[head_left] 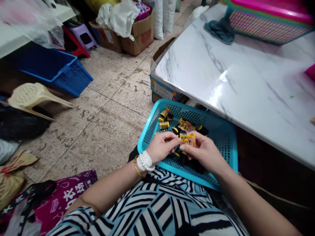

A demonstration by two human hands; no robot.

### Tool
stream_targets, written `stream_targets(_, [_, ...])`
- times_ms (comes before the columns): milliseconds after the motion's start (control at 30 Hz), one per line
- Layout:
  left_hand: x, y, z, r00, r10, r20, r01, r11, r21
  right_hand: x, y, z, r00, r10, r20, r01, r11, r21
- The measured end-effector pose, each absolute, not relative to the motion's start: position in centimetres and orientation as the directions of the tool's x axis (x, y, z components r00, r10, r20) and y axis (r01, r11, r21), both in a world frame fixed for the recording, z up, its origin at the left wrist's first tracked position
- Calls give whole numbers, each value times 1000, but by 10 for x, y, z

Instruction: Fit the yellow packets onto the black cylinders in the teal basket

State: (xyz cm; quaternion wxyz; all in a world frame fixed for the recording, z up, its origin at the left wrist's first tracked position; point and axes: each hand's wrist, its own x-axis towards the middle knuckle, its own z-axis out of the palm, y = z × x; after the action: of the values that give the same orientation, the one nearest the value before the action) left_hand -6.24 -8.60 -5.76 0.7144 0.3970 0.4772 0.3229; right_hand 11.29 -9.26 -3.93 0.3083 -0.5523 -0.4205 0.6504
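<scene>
Over the turquoise basket (145, 132), the right hand (208, 152) pinches a yellow packet (188, 140), the left hand (158, 146) meeting its edge, fingers pressed together, seemingly needing precision.

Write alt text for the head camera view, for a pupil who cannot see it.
A right hand holds a small, printed yellow item, the left hand at its edge, above a turquoise basket of yellow and black containers. A white marbled table stands alongside; cardboard boxes sit on the floor beyond.
</scene>
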Motion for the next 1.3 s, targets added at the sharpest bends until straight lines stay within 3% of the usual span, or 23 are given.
stream_targets(200, [-70,-85,-59,337,840,-425,15,446,895,119,-97,-50,-314,737,-598,-31,-638,-770])
stream_targets(433, [-65,-97,-49,95,953,-288,31,286,958,107,-108,-59,-86,836,-542,-81,-548,-833])
stream_targets(600, [-67,-105,-42,95,978,-187,150,171,974,102,-113,-56,-67,862,-503,-26,-505,-862])
stream_targets(800, [-69,-106,-47,-16,996,-89,127,91,988,101,-114,-58,-38,879,-475,14,-475,-880])
stream_targets(900, [-69,-106,-46,8,999,-49,168,47,985,100,-114,-60,-31,883,-469,39,-467,-883])
stream_targets(1067, [-68,-104,-51,78,990,-115,167,101,981,98,-117,-57,-50,922,-383,124,-375,-919])
stream_targets(1300, [-70,-99,-53,182,892,-415,-57,430,901,98,-120,-52,-40,959,-280,201,-267,-943])
